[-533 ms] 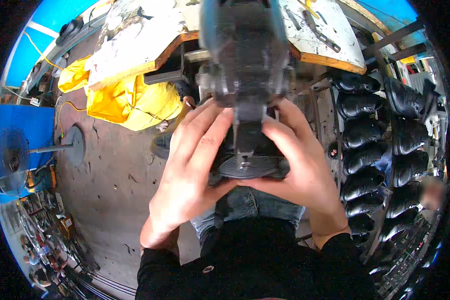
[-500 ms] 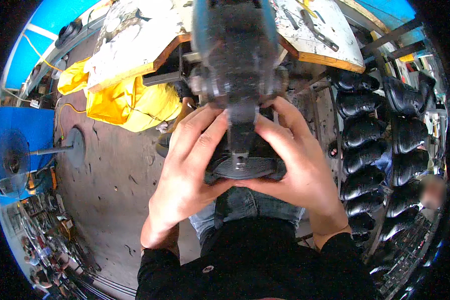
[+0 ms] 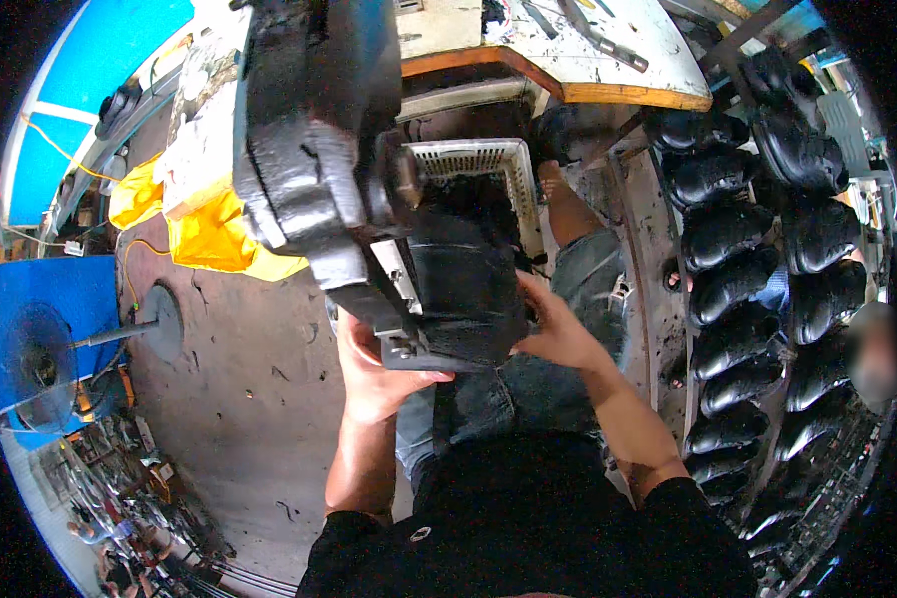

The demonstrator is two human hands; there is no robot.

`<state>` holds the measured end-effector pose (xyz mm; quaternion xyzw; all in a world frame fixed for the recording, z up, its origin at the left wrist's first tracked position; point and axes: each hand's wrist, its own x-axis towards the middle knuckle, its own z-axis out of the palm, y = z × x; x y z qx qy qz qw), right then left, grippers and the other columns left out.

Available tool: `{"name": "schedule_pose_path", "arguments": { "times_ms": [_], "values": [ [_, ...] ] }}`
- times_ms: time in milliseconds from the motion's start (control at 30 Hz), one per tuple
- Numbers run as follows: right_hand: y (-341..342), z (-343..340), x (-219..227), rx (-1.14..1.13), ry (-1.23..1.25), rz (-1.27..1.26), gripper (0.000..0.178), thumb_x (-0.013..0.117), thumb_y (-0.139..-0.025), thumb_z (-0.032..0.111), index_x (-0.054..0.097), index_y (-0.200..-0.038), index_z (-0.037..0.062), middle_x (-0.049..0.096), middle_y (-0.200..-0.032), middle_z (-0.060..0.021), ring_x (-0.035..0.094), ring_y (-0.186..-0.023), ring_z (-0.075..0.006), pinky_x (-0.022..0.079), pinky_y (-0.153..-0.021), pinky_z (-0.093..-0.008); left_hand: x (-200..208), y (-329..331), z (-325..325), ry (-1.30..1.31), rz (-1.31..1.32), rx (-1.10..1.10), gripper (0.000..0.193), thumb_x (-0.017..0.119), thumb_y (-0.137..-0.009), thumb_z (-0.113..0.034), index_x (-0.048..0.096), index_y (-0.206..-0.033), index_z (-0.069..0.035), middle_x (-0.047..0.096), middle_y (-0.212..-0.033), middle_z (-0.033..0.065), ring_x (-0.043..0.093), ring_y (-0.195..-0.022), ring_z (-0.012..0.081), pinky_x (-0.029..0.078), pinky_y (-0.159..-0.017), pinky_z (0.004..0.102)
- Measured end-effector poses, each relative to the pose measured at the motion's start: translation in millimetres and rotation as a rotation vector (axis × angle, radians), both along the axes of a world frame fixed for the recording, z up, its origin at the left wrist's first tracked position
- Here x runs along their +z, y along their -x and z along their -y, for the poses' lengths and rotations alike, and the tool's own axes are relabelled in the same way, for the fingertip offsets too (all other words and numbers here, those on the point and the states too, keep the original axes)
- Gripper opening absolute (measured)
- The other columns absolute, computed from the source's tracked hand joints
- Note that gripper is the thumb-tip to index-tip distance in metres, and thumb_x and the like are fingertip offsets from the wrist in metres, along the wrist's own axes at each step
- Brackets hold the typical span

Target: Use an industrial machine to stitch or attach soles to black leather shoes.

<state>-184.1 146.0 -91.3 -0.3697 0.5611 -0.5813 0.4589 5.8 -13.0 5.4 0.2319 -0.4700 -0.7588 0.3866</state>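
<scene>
Black and shiny, a big machine (image 3: 314, 179) leans in front of the person. One dark shoe (image 3: 468, 289) is at the low end of the machine, just to its right. The right hand (image 3: 558, 324) pinches the shoe's right side, thumb near the bottom and fingers higher up. The left hand (image 3: 374, 374) curls under the machine's low tip, with its thumb along the bottom edge. Its other fingers are mostly hidden, so I can't tell how tight it is.

It looks to me like the middle of the job: the shoe is at the machine but not let go or put down. I can't tell which bits of it are done and which are left.

The machine's thick arm gets in the way and hides part of the shoe. A pale basket (image 3: 468, 148) is close behind the shoe, right of the machine. Farther right of the machine, rows of black shoes (image 3: 723, 224) fill a rack. Left of the machine are a yellow sheet (image 3: 214, 237) and a standing fan (image 3: 159, 319). Past the machine is a white table (image 3: 648, 40).
</scene>
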Motion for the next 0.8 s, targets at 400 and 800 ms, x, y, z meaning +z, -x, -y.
{"name": "schedule_pose_path", "arguments": {
  "times_ms": [400,800],
  "values": [
    [105,-32,116,-0.250,0.244,-0.591,0.095,0.091,-0.040,0.009,0.059,-0.130,0.0040,0.066,-0.122,-0.0141,0.062,-0.116,-0.0306,0.046,-0.104,-0.0420,-21,-12,-17,-0.321,0.110,-0.119,0.080,0.083,-0.064,0.016,0.052,-0.135,-0.004,0.064,-0.125,0.0149,0.067,-0.110,0.0294,0.059,-0.090,0.0443],
    [55,25,180,-0.163,0.209,-0.690,0.088,0.099,-0.049,0.017,0.062,-0.128,0.0045,0.068,-0.117,-0.0102,0.064,-0.111,-0.0245,0.048,-0.100,-0.0395,-64,-46,-4,-0.452,-0.250,0.012,0.059,0.088,-0.075,-0.028,0.063,-0.126,-0.012,0.068,-0.123,0.0022,0.064,-0.112,0.0251,0.050,-0.096,0.0402]
  ]
}}
